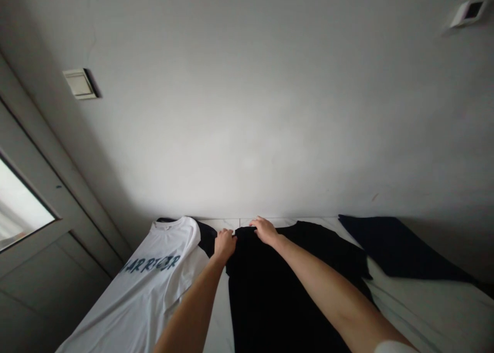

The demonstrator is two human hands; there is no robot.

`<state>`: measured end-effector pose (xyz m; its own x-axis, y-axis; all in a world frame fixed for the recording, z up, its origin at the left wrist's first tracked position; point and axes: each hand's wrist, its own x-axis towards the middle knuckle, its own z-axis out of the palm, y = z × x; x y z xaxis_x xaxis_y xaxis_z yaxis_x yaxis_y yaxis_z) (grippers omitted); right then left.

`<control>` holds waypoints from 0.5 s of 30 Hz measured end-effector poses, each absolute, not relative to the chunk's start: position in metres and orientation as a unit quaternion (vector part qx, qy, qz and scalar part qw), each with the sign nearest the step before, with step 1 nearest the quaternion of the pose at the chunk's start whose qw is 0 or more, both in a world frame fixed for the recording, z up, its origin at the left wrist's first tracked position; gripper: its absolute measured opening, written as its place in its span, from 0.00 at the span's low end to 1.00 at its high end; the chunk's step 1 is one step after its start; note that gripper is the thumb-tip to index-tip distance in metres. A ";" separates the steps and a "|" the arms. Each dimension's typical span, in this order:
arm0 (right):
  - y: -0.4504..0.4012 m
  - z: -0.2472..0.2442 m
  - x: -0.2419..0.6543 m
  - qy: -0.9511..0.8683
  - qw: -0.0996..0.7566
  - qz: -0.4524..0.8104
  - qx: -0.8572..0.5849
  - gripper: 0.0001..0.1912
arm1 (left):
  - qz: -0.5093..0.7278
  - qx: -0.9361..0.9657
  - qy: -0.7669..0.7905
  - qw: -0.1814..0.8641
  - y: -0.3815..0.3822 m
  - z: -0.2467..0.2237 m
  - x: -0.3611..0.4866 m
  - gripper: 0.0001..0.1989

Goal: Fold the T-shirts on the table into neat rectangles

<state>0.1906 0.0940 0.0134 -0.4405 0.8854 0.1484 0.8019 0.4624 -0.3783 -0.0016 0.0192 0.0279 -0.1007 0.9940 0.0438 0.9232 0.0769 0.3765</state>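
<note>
Black T-shirt point(262, 312): soft, light, limp cloth, easiest held at the collar point(245, 231); left hand point(225, 245) closed on it, right hand point(264, 230) resting there, grip unclear.

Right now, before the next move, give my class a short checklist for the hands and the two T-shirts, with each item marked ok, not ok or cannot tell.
1. Both hands at the neckline of the black T-shirt: ok; left hand, right hand.
2. Grip pinching the fabric: cannot tell; the fingers hide it.
3. Black T-shirt free of wrinkles: cannot tell; the dark fabric hides them.
4. White T-shirt free of other cloth: not ok; dark cloth runs under its shoulder.
5. Navy cloth apart from the black T-shirt: ok; a narrow gap shows.
</note>
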 end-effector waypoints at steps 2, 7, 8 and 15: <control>0.100 0.012 0.189 -0.852 0.157 0.139 -0.479 0.16 | 0.143 0.664 0.724 0.121 0.028 0.021 -0.004 0.12; 0.114 0.003 0.197 -0.833 0.196 0.176 -0.487 0.09 | 0.166 0.665 0.711 0.156 0.037 0.020 -0.029 0.05; 0.117 0.001 0.200 -0.821 0.213 0.185 -0.497 0.10 | 0.178 0.661 0.710 0.165 0.037 0.021 -0.037 0.05; 0.142 -0.006 0.198 -0.713 0.312 0.295 -0.554 0.08 | 0.255 0.632 0.693 0.235 0.026 0.029 -0.082 0.05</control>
<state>0.1985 0.1416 -0.0064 -0.1914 0.9743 0.1185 0.6057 0.2123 -0.7668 -0.0817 0.0258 0.0285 -0.0896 0.9960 -0.0036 0.7560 0.0703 0.6508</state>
